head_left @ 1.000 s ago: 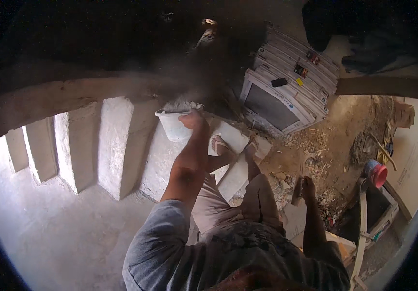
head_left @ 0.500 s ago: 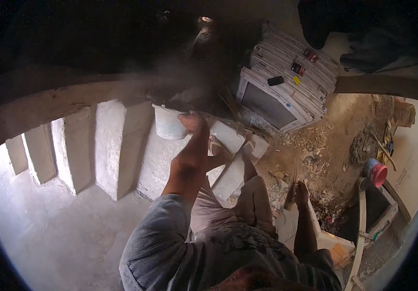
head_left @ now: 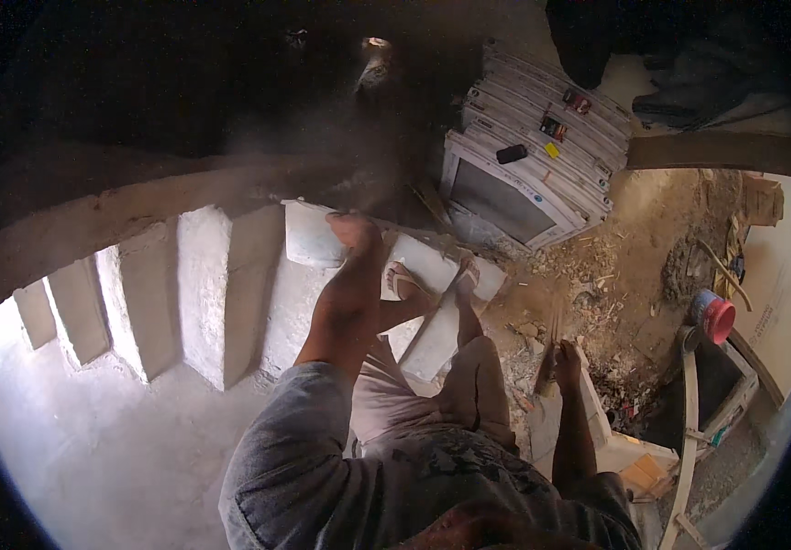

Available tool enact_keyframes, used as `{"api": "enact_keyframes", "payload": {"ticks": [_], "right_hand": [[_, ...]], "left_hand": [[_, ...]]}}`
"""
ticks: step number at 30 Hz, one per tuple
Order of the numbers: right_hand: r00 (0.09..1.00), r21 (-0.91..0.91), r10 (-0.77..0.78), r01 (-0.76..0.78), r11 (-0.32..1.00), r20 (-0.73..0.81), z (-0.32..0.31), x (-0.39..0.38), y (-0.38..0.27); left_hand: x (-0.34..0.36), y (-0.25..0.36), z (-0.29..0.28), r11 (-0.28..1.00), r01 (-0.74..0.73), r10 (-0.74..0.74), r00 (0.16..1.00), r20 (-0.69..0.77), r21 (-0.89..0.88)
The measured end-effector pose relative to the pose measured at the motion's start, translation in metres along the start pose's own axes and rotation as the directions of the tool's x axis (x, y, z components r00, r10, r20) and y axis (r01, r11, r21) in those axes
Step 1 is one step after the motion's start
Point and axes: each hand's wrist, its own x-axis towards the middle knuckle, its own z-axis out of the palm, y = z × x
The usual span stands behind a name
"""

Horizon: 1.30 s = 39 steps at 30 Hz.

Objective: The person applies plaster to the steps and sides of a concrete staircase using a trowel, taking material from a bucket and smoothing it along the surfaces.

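My left hand [head_left: 355,231] is closed on the edge of a white bucket [head_left: 311,240], out in front at the ledge above the steps. The bucket's mouth faces away from me, so its inside is hidden. Down by my right side, my right hand [head_left: 567,363] grips a narrow brownish tool [head_left: 547,378] with thin strands at its far end; its exact kind is unclear. Wood chips and rubble [head_left: 597,284] lie on the ground beyond that hand.
Concrete steps [head_left: 203,293] descend at the left. Boxed tiles [head_left: 542,137] stand stacked at the far right, with a dark phone-like object [head_left: 511,154] on top. A red-and-blue pail [head_left: 716,319] and a long wooden strip [head_left: 689,431] are at the right. Dust hangs over the dark area ahead.
The bucket has shifted slightly left, with my left hand still on it. My right hand has moved a little left with the tool. The whole view has shifted slightly.
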Motion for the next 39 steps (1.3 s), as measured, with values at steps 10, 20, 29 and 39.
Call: {"api": "enact_keyframes", "payload": {"ticks": [10, 20, 29, 39], "right_hand": [[0.990, -0.159, -0.094, 0.077, 0.984, -0.106, -0.003, 0.002, 0.062], [0.984, -0.136, -0.130, 0.113, 0.984, -0.119, 0.010, -0.014, 0.022], [0.970, -0.201, -0.231, 0.211, 0.957, -0.080, 0.011, -0.006, 0.023], [0.999, 0.146, -0.008, 0.000, 0.989, 0.051, -0.003, 0.006, 0.018]], "left_hand": [[0.033, 0.005, 0.027, 0.987, -0.128, 0.142, 0.976, 0.164, -0.091], [0.057, 0.012, 0.033, 0.871, -0.446, 0.374, 0.873, 0.313, 0.205], [0.048, 0.011, 0.029, 0.906, -0.381, 0.318, 0.900, 0.297, 0.183], [0.039, -0.016, -0.004, 0.922, -0.378, 0.351, 0.907, 0.233, 0.083]]}}
